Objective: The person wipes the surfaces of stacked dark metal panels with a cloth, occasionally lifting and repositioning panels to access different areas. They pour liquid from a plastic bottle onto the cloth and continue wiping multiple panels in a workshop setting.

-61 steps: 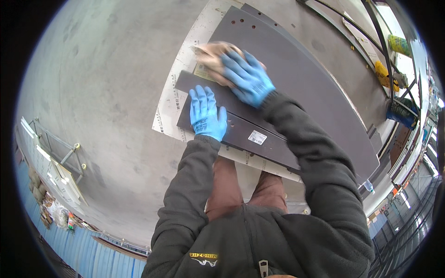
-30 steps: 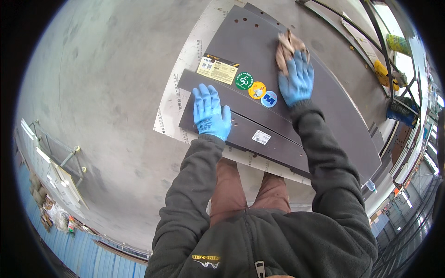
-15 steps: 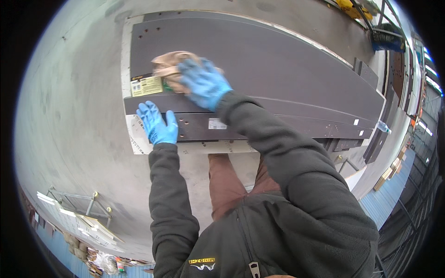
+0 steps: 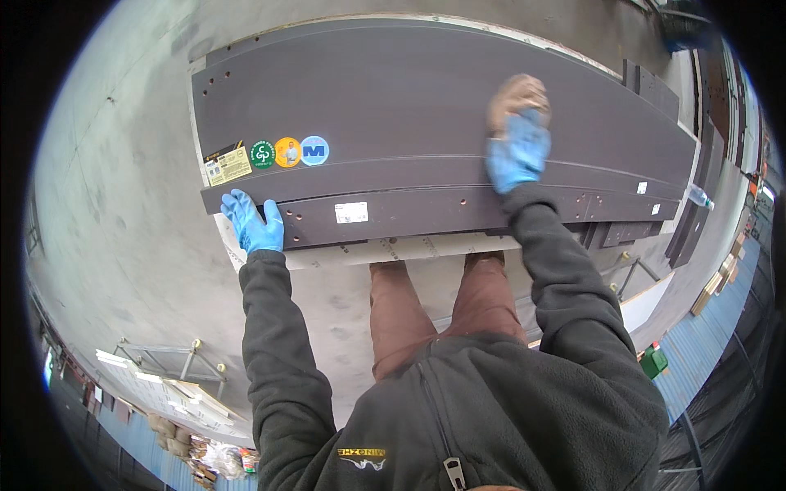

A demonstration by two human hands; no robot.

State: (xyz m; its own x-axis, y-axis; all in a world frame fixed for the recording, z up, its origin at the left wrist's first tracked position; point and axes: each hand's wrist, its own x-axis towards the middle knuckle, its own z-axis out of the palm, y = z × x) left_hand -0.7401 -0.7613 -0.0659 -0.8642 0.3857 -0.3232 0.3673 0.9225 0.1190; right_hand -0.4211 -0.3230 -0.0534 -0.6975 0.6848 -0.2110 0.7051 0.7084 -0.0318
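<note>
A large dark grey panel (image 4: 368, 98) lies flat before me, with narrower dark strips (image 4: 426, 209) along its near side. My right hand (image 4: 521, 151), in a blue glove, presses a tan cloth (image 4: 517, 94) onto the panel right of its middle; both are smeared by motion. My left hand (image 4: 254, 224), also blue-gloved, rests with fingers spread on the strips' left end, beside some drilled holes. Just beyond it are a yellow and black label (image 4: 228, 166) and three round stickers: green (image 4: 263, 154), orange (image 4: 288, 152) and blue (image 4: 314, 150).
White sheet material (image 4: 360, 252) shows under the panel's near edge. More dark boards (image 4: 696, 196) and a clear plastic bottle (image 4: 700, 197) are at the right. A metal-framed cart (image 4: 172, 364) with white boards stands lower left. A green container (image 4: 653, 360) is at the lower right.
My right hand has swept the cloth from the panel's left part to right of its middle, uncovering the round stickers. My left hand stays at the strips' left end. The view has shifted slightly.
</note>
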